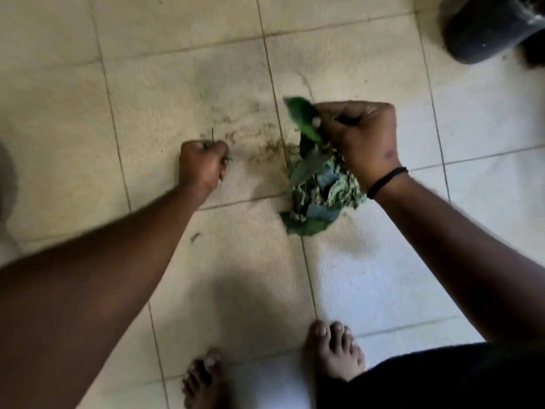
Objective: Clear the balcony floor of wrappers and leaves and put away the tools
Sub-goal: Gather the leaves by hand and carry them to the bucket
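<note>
My right hand (358,137) grips the top of a bunch of green leaves (320,187) that hangs down to the tiled floor (177,69). My left hand (203,165) is curled into a fist low over the floor, holding small leaf bits and a thin stem that pokes out above the knuckles. Fine leaf crumbs (259,134) are scattered on the tile between my two hands. One small scrap (194,236) lies nearer to me, under my left forearm.
A dark round pot or bin (489,28) stands at the top right. My bare feet (333,349) are at the bottom of the view. A dark shape (6,178) shows at the left edge.
</note>
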Action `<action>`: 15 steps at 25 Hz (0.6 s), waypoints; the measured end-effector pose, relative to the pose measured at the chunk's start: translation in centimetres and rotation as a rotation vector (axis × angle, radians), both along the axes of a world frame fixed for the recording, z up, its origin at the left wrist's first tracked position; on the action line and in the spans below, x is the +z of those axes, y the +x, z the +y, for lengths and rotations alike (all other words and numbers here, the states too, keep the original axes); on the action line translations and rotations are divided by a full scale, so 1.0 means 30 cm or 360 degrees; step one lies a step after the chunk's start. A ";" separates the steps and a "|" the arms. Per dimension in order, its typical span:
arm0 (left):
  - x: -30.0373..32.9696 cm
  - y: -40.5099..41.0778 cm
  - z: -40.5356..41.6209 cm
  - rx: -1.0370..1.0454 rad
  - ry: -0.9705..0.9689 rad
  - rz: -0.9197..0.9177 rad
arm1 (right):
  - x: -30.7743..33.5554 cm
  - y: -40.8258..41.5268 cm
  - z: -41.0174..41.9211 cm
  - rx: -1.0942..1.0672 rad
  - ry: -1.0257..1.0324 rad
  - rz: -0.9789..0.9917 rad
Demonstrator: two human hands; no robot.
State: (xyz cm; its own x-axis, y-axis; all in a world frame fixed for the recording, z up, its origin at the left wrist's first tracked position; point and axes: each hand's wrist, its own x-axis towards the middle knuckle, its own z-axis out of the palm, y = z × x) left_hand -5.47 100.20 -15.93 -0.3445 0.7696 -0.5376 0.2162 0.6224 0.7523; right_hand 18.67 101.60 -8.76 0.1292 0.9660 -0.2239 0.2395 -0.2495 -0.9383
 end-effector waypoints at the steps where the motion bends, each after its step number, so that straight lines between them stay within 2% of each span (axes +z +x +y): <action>1: 0.022 -0.007 0.002 -0.0027 -0.0053 0.0015 | 0.023 -0.010 -0.019 -0.0181 -0.0094 0.0193; 3: 0.074 -0.008 -0.014 -0.0138 -0.0132 0.0034 | 0.086 -0.048 -0.067 -0.0499 -0.0382 0.0729; 4: 0.107 0.007 -0.037 -0.0145 -0.0151 -0.0006 | 0.128 -0.064 -0.094 -0.0598 -0.0507 0.0901; 7: 0.318 0.083 -0.138 0.0030 -0.0103 -0.0202 | 0.293 -0.105 -0.157 -0.0762 -0.0752 0.1090; 11: 0.777 0.128 -0.280 0.0252 -0.0096 -0.0421 | 0.653 -0.135 -0.224 -0.0820 -0.0897 0.1339; 15: 1.473 0.121 -0.400 0.0376 -0.0077 -0.0594 | 1.261 -0.099 -0.297 -0.0737 -0.0985 0.1411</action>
